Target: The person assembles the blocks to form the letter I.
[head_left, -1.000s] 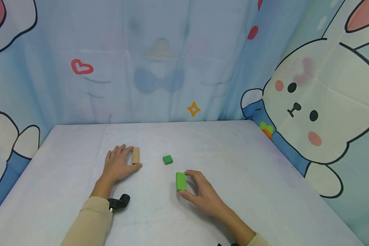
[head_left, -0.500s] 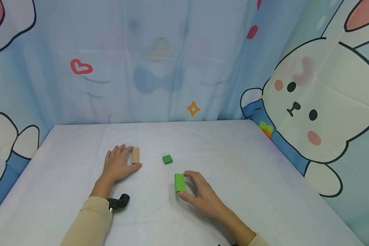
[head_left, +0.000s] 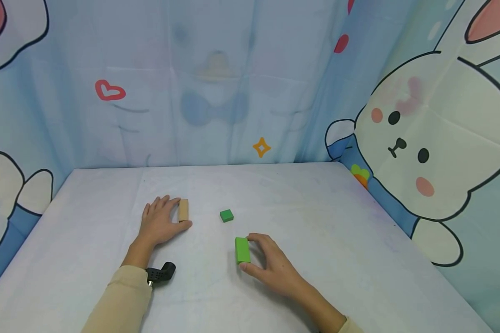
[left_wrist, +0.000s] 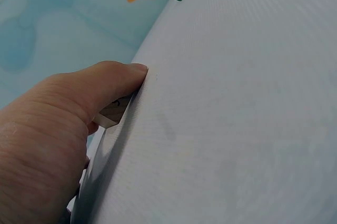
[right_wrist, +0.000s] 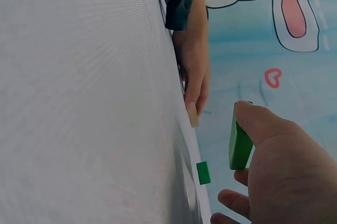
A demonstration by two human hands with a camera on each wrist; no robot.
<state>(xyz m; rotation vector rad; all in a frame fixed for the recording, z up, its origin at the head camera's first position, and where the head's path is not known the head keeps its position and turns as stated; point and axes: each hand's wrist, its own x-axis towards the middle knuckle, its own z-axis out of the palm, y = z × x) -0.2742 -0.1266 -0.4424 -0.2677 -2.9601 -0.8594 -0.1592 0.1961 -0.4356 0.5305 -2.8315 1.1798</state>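
My left hand (head_left: 160,222) pinches a small natural-wood block (head_left: 184,210) end to end between thumb and forefinger, on the table. In the left wrist view the thumb covers much of that wooden block (left_wrist: 114,112). Between thumb and forefinger, my right hand (head_left: 275,263) holds a light green rectangular block (head_left: 242,250). The right wrist view has this light green block (right_wrist: 241,142) held apart from the tabletop. A smaller dark green block (head_left: 227,216) lies on the table between the two hands, touched by neither.
A white cloth covers the table (head_left: 337,231). Behind it hangs a pale blue curtain (head_left: 150,125) printed with cartoon rabbits. A black wrist camera (head_left: 161,272) sits on the left wrist, close to the cloth.
The right hand has moved slightly left and toward the person with the light green block. The left hand, wooden block and dark green block keep their places.
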